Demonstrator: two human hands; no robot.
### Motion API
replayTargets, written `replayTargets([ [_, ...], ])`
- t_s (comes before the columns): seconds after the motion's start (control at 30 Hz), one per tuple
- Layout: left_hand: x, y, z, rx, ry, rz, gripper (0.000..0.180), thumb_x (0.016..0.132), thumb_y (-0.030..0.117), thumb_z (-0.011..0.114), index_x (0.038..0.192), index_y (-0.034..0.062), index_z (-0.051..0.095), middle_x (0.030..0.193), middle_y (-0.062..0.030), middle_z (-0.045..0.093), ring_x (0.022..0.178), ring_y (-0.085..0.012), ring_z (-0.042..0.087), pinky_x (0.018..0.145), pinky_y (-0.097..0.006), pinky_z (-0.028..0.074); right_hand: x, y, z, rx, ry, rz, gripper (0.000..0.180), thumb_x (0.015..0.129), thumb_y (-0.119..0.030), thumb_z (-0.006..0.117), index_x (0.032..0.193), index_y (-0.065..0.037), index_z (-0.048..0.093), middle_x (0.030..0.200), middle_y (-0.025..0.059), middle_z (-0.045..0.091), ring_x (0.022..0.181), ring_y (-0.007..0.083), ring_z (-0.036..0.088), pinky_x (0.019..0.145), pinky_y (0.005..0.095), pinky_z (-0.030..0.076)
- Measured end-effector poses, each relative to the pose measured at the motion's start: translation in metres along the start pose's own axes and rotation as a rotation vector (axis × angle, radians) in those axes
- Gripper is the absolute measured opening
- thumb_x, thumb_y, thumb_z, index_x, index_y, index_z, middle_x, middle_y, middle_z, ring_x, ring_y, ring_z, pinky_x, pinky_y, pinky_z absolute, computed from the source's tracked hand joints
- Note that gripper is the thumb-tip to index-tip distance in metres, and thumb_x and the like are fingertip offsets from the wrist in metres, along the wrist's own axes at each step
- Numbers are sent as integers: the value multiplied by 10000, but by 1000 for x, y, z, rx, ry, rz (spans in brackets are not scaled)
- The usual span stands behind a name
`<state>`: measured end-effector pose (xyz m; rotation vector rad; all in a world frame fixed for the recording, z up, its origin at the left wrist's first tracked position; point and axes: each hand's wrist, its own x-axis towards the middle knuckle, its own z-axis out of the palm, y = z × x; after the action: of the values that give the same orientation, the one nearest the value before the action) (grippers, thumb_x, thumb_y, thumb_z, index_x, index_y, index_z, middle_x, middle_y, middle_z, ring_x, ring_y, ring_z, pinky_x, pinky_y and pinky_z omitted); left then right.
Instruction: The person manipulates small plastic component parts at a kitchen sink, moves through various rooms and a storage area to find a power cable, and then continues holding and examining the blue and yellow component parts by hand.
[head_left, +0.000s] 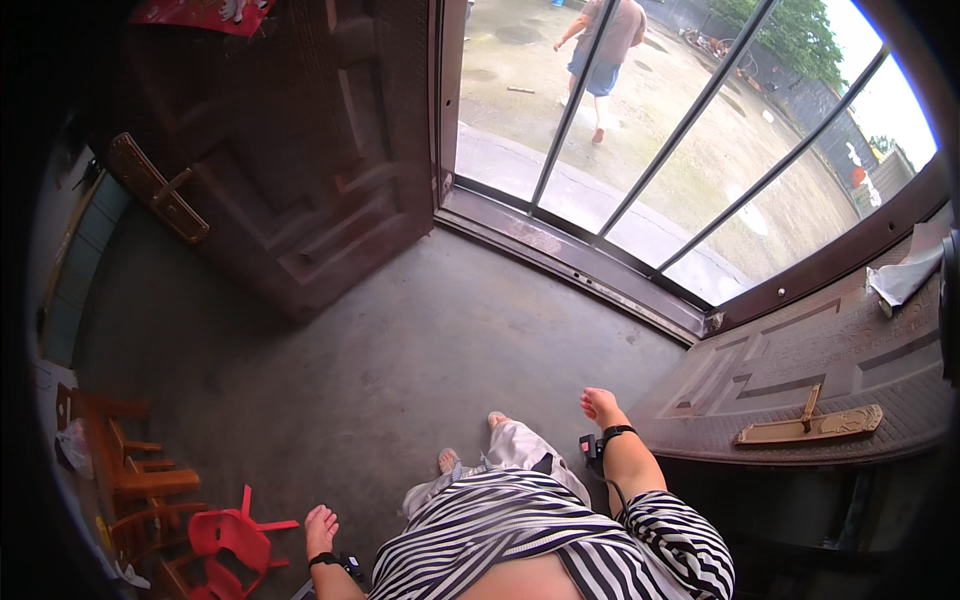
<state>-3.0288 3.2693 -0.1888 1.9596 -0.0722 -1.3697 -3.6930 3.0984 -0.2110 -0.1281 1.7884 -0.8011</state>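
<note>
My left hand (321,528) hangs low on the left, its fingers loosely bent and apart, with nothing in it. Beside it stands a small red plastic chair (232,537), not touched. Out in front on the right, my right hand (600,404) is loosely curled, and no object shows in it. The nearest thing to that hand is the right door leaf (800,375), dark brown with a brass handle plate (810,426); a gap separates them. Each wrist carries a black strap with a small device, such as the right wrist device (590,447).
Another brown door leaf (290,170) stands swung inward at the left. A raised metal threshold (570,262) crosses the doorway, with dark vertical bars (640,180) beyond it. Outside, a person (605,60) walks in the yard. Wooden furniture (150,482) stands at the lower left.
</note>
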Motion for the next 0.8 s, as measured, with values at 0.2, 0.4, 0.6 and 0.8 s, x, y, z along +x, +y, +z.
replayTargets([
  [0.2,14,96,171,102,-111,111,250,811,174,559,1047,115,506,902,-10,561,758,-112,549,619,-254,448,72,-59,-96,122,159,59,132,827,-193,503,924,-117,551,739,8,591,563,101,523,499,263,412],
  [0.4,8,144,393,240,-147,80,258,817,179,550,1058,100,501,919,-27,561,781,-122,553,632,-263,453,163,-194,-185,191,143,-18,164,830,-217,513,954,-115,544,772,2,592,581,79,526,494,225,425],
  [0.6,-7,195,630,310,-297,58,283,821,193,552,1076,87,493,956,-47,561,810,-152,555,660,-290,457,262,-391,-285,164,108,-247,194,814,-222,548,955,-88,557,782,5,603,616,78,555,513,202,427],
  [0.8,-14,291,864,398,-337,142,268,826,201,555,1062,88,499,944,-33,559,800,-132,549,660,-282,454,350,-638,-350,-22,138,-561,230,813,-218,533,988,-74,573,889,10,605,752,84,543,617,225,418],
])
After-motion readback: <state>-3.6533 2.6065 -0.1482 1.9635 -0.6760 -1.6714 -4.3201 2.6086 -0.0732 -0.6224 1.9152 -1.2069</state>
